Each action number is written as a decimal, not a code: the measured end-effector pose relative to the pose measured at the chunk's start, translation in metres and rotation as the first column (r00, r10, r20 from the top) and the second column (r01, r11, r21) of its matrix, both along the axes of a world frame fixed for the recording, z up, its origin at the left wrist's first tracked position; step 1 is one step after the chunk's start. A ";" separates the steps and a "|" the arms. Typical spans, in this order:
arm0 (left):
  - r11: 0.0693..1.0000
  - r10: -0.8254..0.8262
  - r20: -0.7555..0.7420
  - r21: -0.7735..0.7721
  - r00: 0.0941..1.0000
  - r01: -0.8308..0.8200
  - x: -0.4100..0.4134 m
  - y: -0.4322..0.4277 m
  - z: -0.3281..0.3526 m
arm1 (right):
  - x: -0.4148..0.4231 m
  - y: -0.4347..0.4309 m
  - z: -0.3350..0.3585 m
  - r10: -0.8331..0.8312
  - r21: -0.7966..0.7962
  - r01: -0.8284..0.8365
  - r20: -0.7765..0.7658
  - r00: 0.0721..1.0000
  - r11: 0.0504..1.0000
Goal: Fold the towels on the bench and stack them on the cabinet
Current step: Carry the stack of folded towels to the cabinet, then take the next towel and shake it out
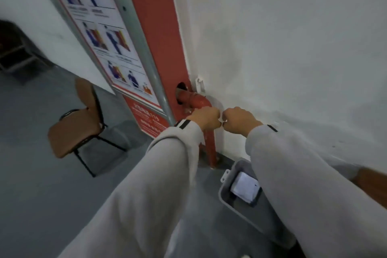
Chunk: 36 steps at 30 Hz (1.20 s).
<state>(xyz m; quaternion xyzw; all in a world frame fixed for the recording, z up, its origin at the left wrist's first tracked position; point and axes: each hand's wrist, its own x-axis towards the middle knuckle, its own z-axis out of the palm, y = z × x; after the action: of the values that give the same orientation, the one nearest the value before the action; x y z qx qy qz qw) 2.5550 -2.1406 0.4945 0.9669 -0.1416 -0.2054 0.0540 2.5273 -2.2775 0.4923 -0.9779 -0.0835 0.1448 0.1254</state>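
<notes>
Knuckles nearly meet where our left hand and right hand come together in front of the white wall, both arms stretched out in grey sleeves. Both hands are curled tight, and between them we pinch a small bit of white cloth. So little of it shows against the wall that we cannot tell how it hangs or how large it is.

We judge it to be one of the towels, held by two corners or edges brought together, which would put us mid-fold on a single towel, not yet at the stacking. Neither the counter nor the cabinet is plainly in view. A brown edge at the far right may belong to one of them, but we cannot say.

Just behind our hands a red pipe runs down the wall to the floor. A grey bin sits below our right arm, and a brown chair stands well off to the left.

Next we would need to keep the joined edges aligned, turn back towards the counter, lay the cloth flat and finish the fold there before carrying it across.
</notes>
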 end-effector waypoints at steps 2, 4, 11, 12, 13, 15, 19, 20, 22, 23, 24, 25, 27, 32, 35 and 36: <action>0.989 0.133 0.027 -0.063 0.991 -0.132 -0.018 0.057 0.027 | -0.011 0.046 0.026 0.068 0.065 -0.073 0.072 0.995 0.995; 0.947 0.282 0.031 -0.169 0.959 -0.273 -0.044 0.118 0.048 | -0.021 0.099 0.046 0.128 0.135 -0.147 0.138 0.982 0.980; 0.453 0.782 0.032 -0.716 0.623 -0.532 -0.226 0.338 0.124 | -0.148 0.336 0.126 0.172 0.615 -0.234 0.159 0.972 0.753; 0.380 0.818 0.028 -0.776 0.574 -0.503 -0.263 0.366 0.137 | -0.176 0.369 0.136 0.201 0.662 -0.255 0.158 0.967 0.705; 0.313 0.853 0.031 -0.828 0.520 -0.465 -0.300 0.392 0.150 | -0.202 0.403 0.142 0.231 0.713 -0.271 0.155 0.961 0.647; 0.213 0.910 0.030 -0.889 0.414 -0.404 -0.375 0.436 0.173 | -0.257 0.465 0.158 0.294 0.795 -0.298 0.158 0.943 0.529; 0.039 0.985 -0.014 -0.953 0.173 -0.299 -0.513 0.509 0.188 | -0.364 0.569 0.173 0.442 0.872 -0.346 0.173 0.880 0.347; -0.003 0.994 -0.032 -0.966 0.108 -0.258 -0.547 0.529 0.188 | -0.392 0.597 0.172 0.483 0.892 -0.348 0.179 0.857 0.287; -0.060 0.998 -0.063 -0.985 0.013 -0.165 -0.617 0.563 0.187 | -0.452 0.649 0.172 0.561 0.912 -0.358 0.191 0.805 0.203; -0.075 0.997 -0.071 -0.989 -0.036 -0.127 -0.649 0.578 0.188 | -0.481 0.676 0.170 0.601 0.921 -0.351 0.186 0.777 0.169; -0.085 0.993 -0.077 -0.992 -0.088 -0.092 -0.681 0.593 0.187 | -0.512 0.700 0.170 0.637 0.932 -0.337 0.180 0.749 0.132; -0.095 0.985 -0.085 -0.993 -0.147 -0.065 -0.711 0.607 0.187 | -0.541 0.722 0.169 0.663 0.943 -0.317 0.177 0.727 0.096; -0.116 0.957 -0.103 -0.993 -0.270 -0.033 -0.766 0.635 0.182 | -0.596 0.765 0.162 0.722 0.961 -0.274 0.164 0.672 0.036; -0.106 0.838 -0.108 -0.994 -0.535 0.035 -0.874 0.710 0.171 | -0.714 0.869 0.142 0.856 0.979 -0.203 0.102 0.507 0.004; -0.090 0.759 -0.121 -0.993 -0.640 0.082 -0.925 0.760 0.169 | -0.779 0.934 0.147 0.923 0.974 -0.225 0.110 0.368 -0.027; -0.077 0.740 -0.114 -0.993 -0.663 0.084 -0.941 0.777 0.169 | -0.799 0.955 0.151 0.941 0.974 -0.224 0.116 0.318 -0.044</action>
<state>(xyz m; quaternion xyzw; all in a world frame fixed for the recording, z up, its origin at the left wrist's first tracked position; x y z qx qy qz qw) 1.6139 -1.3636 0.6636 0.4465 0.4992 0.6412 0.3745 1.7286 -1.3225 0.6431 -0.4370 -0.5571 0.4277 0.5619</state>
